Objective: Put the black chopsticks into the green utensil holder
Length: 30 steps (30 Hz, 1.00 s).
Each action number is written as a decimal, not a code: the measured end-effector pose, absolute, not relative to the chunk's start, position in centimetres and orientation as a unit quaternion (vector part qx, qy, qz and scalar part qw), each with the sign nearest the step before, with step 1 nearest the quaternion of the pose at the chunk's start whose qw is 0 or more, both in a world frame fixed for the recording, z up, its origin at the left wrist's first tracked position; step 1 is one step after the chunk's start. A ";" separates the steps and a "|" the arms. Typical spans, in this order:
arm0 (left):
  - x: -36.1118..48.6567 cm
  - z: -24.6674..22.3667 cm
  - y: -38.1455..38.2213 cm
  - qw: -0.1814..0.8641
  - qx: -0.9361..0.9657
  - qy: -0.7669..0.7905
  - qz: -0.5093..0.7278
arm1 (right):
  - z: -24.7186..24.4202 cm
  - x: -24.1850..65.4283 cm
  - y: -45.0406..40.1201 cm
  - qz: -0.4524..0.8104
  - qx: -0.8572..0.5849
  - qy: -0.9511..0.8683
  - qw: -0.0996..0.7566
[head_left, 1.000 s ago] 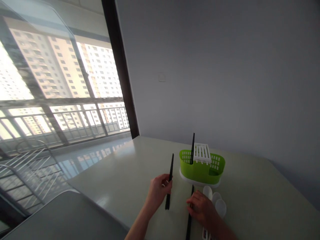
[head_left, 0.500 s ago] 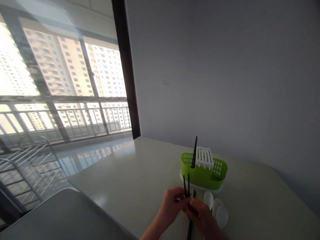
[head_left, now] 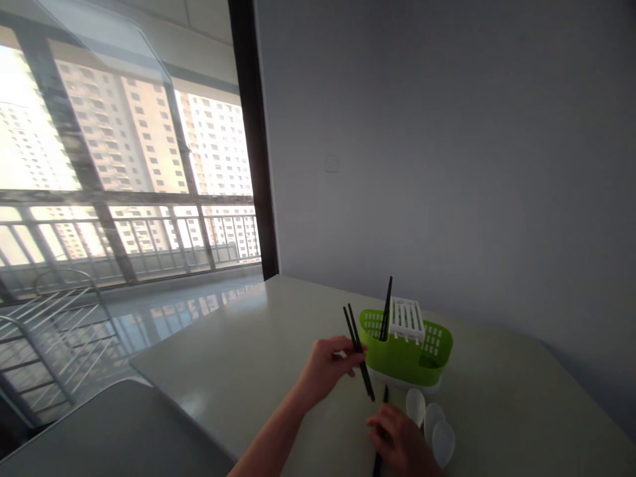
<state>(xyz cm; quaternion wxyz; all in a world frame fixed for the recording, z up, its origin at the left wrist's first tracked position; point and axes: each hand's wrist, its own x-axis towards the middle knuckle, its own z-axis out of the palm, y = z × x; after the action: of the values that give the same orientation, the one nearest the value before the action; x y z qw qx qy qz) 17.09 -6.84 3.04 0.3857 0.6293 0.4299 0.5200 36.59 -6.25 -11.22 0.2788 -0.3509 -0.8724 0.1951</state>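
A pair of black chopsticks [head_left: 364,372] is pinched in my left hand [head_left: 332,366], tilted in front of the green basket's left end. My right hand [head_left: 395,434], its fingers curled, is over more black chopsticks [head_left: 385,393] lying on the table; whether it grips them is hidden. The green basket [head_left: 405,361] has a white slatted rack [head_left: 407,318] on top, and black chopsticks [head_left: 387,308] stand in its left part. White spoons [head_left: 442,444] lie just right of my right hand.
The pale table [head_left: 238,358] reaches back to the grey wall. At the lower left is a grey chair back [head_left: 124,430]. A metal rack [head_left: 64,338] stands beyond it, by the large windows.
My left hand has moved up and left with the chopsticks, away from my right hand. My right hand has shifted slightly down, and the two hands are now apart.
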 end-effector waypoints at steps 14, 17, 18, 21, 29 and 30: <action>20.4 4.7 8.9 0.214 0.695 0.557 0.401 | -12.4 35.9 -5.0 0.133 -0.354 -0.899 0.219; 21.1 3.1 10.1 0.207 0.711 0.567 0.362 | -13.1 35.8 -4.6 0.126 -0.363 -0.899 0.210; 21.2 2.8 10.3 0.202 0.716 0.568 0.351 | -13.2 35.7 -4.6 0.126 -0.364 -0.899 0.207; 21.5 2.3 10.7 0.182 0.731 0.571 0.327 | -13.1 35.7 -4.8 0.129 -0.366 -0.897 0.211; 21.9 2.4 10.5 0.133 0.749 0.564 0.320 | -12.6 35.6 -5.2 0.112 -0.361 -0.899 0.221; 21.8 2.5 10.3 0.127 0.746 0.566 0.326 | -12.6 35.6 -5.2 0.111 -0.360 -0.899 0.223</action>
<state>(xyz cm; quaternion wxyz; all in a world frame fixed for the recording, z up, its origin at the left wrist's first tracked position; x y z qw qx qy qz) 21.84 10.31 2.51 0.1271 0.7464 0.5661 0.3260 35.61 -5.21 -12.61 0.2226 -0.3605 -0.8990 0.1106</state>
